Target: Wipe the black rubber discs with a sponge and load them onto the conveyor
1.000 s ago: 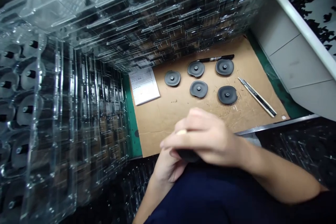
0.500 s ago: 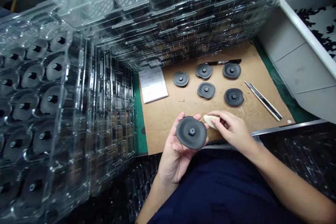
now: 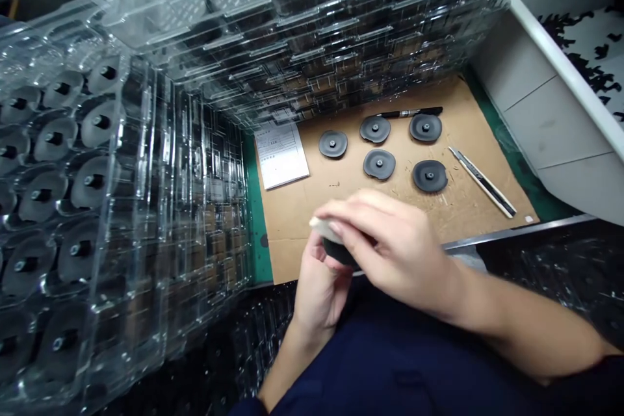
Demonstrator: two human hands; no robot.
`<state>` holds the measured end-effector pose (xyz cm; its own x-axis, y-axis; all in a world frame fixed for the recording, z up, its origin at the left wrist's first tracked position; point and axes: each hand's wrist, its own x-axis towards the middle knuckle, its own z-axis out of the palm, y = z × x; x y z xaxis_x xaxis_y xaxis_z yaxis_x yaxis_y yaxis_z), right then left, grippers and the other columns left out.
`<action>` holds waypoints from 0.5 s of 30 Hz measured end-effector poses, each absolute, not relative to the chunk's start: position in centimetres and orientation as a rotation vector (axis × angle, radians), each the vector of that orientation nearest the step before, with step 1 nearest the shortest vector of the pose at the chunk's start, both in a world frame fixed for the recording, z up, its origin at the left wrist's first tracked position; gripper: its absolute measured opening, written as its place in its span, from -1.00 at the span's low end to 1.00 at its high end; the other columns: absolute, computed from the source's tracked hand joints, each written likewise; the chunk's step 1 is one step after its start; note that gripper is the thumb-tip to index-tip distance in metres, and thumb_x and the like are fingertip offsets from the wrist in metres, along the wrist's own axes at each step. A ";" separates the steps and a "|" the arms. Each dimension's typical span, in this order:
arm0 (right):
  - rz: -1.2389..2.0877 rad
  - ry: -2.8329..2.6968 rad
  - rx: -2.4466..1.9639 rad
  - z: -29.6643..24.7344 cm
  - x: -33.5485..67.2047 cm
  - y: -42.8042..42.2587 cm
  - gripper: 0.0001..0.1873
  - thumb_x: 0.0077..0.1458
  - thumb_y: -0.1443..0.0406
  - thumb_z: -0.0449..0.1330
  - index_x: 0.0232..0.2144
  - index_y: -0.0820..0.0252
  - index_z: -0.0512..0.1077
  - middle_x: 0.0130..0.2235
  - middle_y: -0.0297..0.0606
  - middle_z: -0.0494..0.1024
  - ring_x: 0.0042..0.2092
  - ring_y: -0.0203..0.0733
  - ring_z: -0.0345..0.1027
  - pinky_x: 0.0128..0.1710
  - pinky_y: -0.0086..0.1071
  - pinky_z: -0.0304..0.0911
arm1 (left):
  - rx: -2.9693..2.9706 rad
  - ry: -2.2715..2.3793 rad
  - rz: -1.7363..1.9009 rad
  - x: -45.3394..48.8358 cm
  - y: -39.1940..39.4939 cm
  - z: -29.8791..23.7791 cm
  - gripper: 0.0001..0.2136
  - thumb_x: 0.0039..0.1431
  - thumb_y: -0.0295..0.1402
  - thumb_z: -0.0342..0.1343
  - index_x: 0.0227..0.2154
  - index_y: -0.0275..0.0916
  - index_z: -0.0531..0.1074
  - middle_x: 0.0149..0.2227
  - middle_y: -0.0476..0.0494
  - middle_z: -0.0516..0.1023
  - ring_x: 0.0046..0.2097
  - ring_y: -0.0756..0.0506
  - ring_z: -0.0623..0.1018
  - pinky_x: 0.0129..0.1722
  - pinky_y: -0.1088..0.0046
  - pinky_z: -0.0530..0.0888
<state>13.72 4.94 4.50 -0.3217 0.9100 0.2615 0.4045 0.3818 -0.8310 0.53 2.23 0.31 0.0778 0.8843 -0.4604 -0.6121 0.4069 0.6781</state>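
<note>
My left hand (image 3: pixel 319 292) is closed on a black rubber disc (image 3: pixel 337 252), one like those on the cardboard with a metal nut in the middle. Most of this disc is hidden behind my right hand (image 3: pixel 390 247). Between the right fingers is a cream-coloured pad (image 3: pixel 324 229), perhaps a sponge, laid over the disc's upper edge. Beyond my hands, several similar discs (image 3: pixel 379 164) lie nut side up on the cardboard sheet (image 3: pixel 292 227).
A utility knife (image 3: pixel 482 182) lies to the right and a black pen (image 3: pixel 412 112) behind the discs. A printed paper (image 3: pixel 281 156) is at the left. Stacked clear plastic trays (image 3: pixel 312 52) wall the back; another stack (image 3: pixel 102 221), holding discs, stands left. A white panel (image 3: pixel 550 104) borders the right.
My right hand has moved left with the cream pad, from beside the disc to over it. The disc in my left hand has tilted and is now mostly covered.
</note>
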 end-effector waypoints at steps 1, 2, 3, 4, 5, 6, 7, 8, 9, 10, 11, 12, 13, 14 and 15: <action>0.799 -1.842 -1.106 4.5 13.7 4.9 -0.74 0.19 0.42 0.01 -0.13 0.27 0.44 -0.26 -0.22 0.51 -0.23 -0.27 0.37 -0.16 -0.36 0.33 | 0.356 0.935 1.132 0.5 2.3 0.4 -0.58 -0.05 -0.44 0.27 -0.07 -0.13 0.42 -0.10 -0.08 0.55 -0.05 -0.07 0.52 -0.05 0.51 0.46; 0.788 -1.816 -1.068 4.6 13.8 4.8 -0.73 0.19 0.43 0.01 -0.11 0.29 0.42 -0.23 -0.20 0.51 -0.19 -0.26 0.37 -0.11 -0.35 0.32 | 0.364 0.905 1.109 0.5 2.3 0.6 -0.59 -0.05 -0.41 0.28 -0.07 -0.13 0.42 -0.09 -0.08 0.54 -0.05 -0.09 0.52 -0.03 0.47 0.45; 0.832 -1.820 -1.031 4.7 13.9 4.6 -0.73 0.18 0.44 0.02 -0.10 0.30 0.42 -0.22 -0.20 0.52 -0.18 -0.27 0.37 -0.10 -0.36 0.32 | 0.370 0.881 1.097 0.4 2.4 0.6 -0.56 -0.09 -0.40 0.30 -0.07 -0.11 0.42 -0.06 -0.07 0.53 -0.05 -0.10 0.52 -0.01 0.43 0.45; 0.915 -1.844 -1.007 4.8 14.1 4.5 -0.74 0.18 0.45 0.03 -0.11 0.29 0.42 -0.23 -0.22 0.52 -0.19 -0.30 0.38 -0.10 -0.39 0.32 | 0.373 0.870 1.091 0.3 2.4 0.7 -0.52 -0.12 -0.39 0.33 -0.06 -0.09 0.41 -0.02 -0.07 0.51 -0.04 -0.12 0.52 0.00 0.41 0.45; 1.008 -1.873 -1.000 5.0 14.2 4.5 -0.76 0.17 0.46 0.05 -0.14 0.28 0.44 -0.25 -0.25 0.52 -0.21 -0.33 0.38 -0.13 -0.43 0.33 | 0.371 0.879 1.091 0.2 2.3 0.6 -0.49 -0.14 -0.38 0.34 -0.05 -0.08 0.40 0.01 -0.07 0.48 -0.03 -0.14 0.52 -0.01 0.40 0.45; 1.077 -1.899 -1.014 5.1 14.4 4.5 -0.77 0.16 0.46 0.05 -0.17 0.26 0.45 -0.27 -0.28 0.52 -0.24 -0.35 0.38 -0.16 -0.47 0.33 | 0.366 0.901 1.091 0.2 2.2 0.6 -0.47 -0.14 -0.39 0.34 -0.03 -0.07 0.39 0.02 -0.08 0.48 -0.02 -0.14 0.51 -0.01 0.40 0.45; 1.087 -1.909 -1.055 5.2 14.4 4.7 -0.78 0.16 0.45 0.05 -0.19 0.25 0.46 -0.28 -0.29 0.51 -0.26 -0.36 0.38 -0.18 -0.48 0.33 | 0.364 0.923 1.089 0.3 2.2 0.6 -0.47 -0.12 -0.40 0.33 -0.02 -0.08 0.38 0.01 -0.08 0.49 -0.02 -0.14 0.51 -0.03 0.42 0.46; 1.031 -1.904 -1.104 5.3 14.4 4.9 -0.78 0.16 0.45 0.05 -0.20 0.24 0.47 -0.27 -0.28 0.51 -0.26 -0.35 0.38 -0.19 -0.46 0.33 | 0.361 0.943 1.079 0.4 2.1 0.6 -0.49 -0.10 -0.41 0.31 -0.01 -0.10 0.38 -0.03 -0.09 0.51 -0.02 -0.13 0.51 -0.03 0.44 0.46; 0.929 -1.887 -1.146 5.2 14.3 5.2 -0.77 0.16 0.44 0.05 -0.18 0.25 0.47 -0.25 -0.25 0.52 -0.24 -0.31 0.38 -0.17 -0.42 0.33 | 0.362 0.956 1.065 0.5 2.1 0.6 -0.52 -0.07 -0.43 0.29 -0.01 -0.13 0.39 -0.08 -0.09 0.54 -0.03 -0.13 0.51 -0.04 0.44 0.46; 0.822 -1.870 -1.161 5.2 14.3 5.3 -0.75 0.16 0.44 0.05 -0.15 0.26 0.46 -0.22 -0.22 0.52 -0.22 -0.28 0.37 -0.15 -0.37 0.32 | 0.365 0.959 1.049 0.7 2.1 0.7 -0.54 -0.05 -0.44 0.27 -0.02 -0.15 0.39 -0.13 -0.09 0.56 -0.04 -0.13 0.52 -0.04 0.44 0.46; 0.752 -1.867 -1.144 5.1 14.3 5.3 -0.73 0.16 0.44 0.05 -0.12 0.28 0.44 -0.20 -0.21 0.52 -0.20 -0.25 0.37 -0.13 -0.34 0.30 | 0.368 0.950 1.036 0.7 2.1 0.9 -0.55 -0.04 -0.45 0.27 -0.03 -0.16 0.40 -0.16 -0.08 0.57 -0.06 -0.13 0.53 -0.04 0.44 0.46; 0.733 -1.879 -1.097 5.0 14.4 5.2 -0.72 0.16 0.45 0.05 -0.10 0.29 0.43 -0.19 -0.20 0.52 -0.18 -0.25 0.37 -0.11 -0.33 0.29 | 0.366 0.932 1.026 0.7 2.2 1.0 -0.56 -0.05 -0.45 0.27 -0.04 -0.15 0.41 -0.16 -0.07 0.57 -0.06 -0.12 0.53 -0.04 0.43 0.45; 0.769 -1.910 -1.034 4.9 14.6 4.9 -0.72 0.16 0.46 0.06 -0.09 0.29 0.42 -0.19 -0.22 0.53 -0.18 -0.26 0.36 -0.11 -0.34 0.28 | 0.359 0.909 1.023 0.6 2.3 1.2 -0.55 -0.06 -0.45 0.28 -0.04 -0.13 0.42 -0.13 -0.05 0.56 -0.06 -0.12 0.53 -0.03 0.43 0.45; 0.842 -1.953 -0.980 4.9 15.0 4.6 -0.73 0.15 0.46 0.06 -0.10 0.28 0.43 -0.21 -0.24 0.53 -0.19 -0.29 0.36 -0.12 -0.37 0.27 | 0.347 0.884 1.022 0.5 2.4 1.3 -0.54 -0.09 -0.44 0.30 -0.05 -0.10 0.42 -0.10 -0.04 0.55 -0.06 -0.12 0.53 -0.03 0.43 0.45; 0.918 -1.991 -0.964 5.0 15.5 4.3 -0.75 0.16 0.46 0.07 -0.12 0.26 0.44 -0.23 -0.27 0.53 -0.21 -0.31 0.36 -0.14 -0.40 0.27 | 0.334 0.861 1.020 0.3 2.5 1.4 -0.52 -0.12 -0.43 0.32 -0.07 -0.07 0.43 -0.06 -0.03 0.53 -0.06 -0.13 0.53 -0.03 0.42 0.45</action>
<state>15.52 4.25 4.99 -0.4530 0.8405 0.2971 0.3202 0.4644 -0.8257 0.31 2.51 1.37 0.2410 0.8499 -0.4686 -0.6050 0.5091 0.6122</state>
